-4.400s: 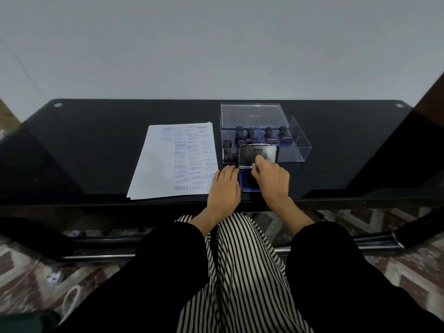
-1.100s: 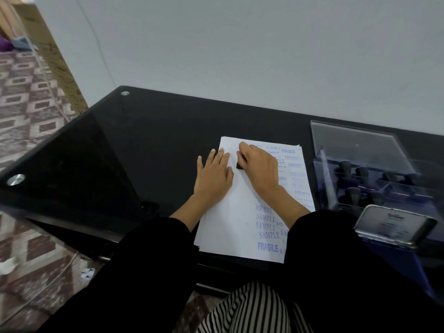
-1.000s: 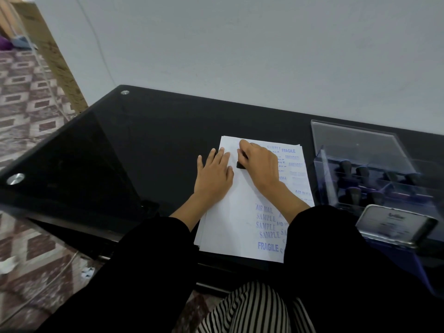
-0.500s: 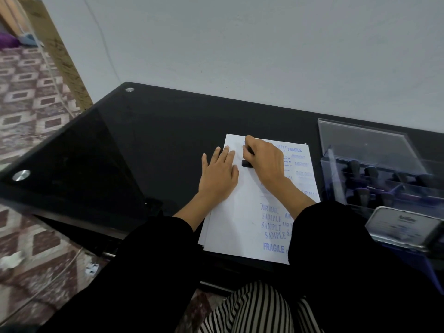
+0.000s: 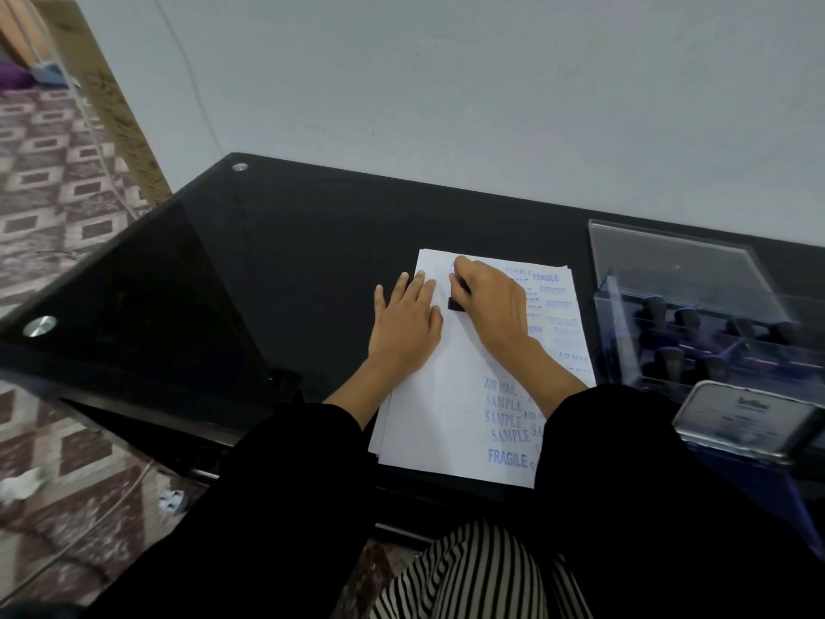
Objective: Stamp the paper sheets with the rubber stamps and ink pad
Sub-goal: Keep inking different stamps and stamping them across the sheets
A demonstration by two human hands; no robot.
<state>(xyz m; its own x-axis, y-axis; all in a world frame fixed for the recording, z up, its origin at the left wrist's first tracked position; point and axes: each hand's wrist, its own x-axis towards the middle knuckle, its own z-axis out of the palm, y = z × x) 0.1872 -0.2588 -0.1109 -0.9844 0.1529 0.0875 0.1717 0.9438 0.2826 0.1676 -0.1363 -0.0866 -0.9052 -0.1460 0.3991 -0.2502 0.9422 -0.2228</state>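
**A:** so where's the stamp rn?

**B:** Right hand [image 5: 491, 301] has its grip curled round the black stamp [image 5: 456, 304], down on the paper sheets [image 5: 446, 395] by the bench's [image 5: 290, 261] near edge. Left hand [image 5: 404, 326] lies flat on the stack, fingers straight. Ink pad [image 5: 750, 422], lid up, toward the right edge.

A plain room, home or small office, set up for desk work.
A black glass desk [image 5: 312, 243] stands against a bare pale wall [image 5: 446, 82]. The floor [image 5: 53, 207] beside it has a maroon-and-cream diamond pattern. Stamped paper sheets [image 5: 446, 395] lie on the desk next to a clear box [image 5: 669, 279] of stamps.
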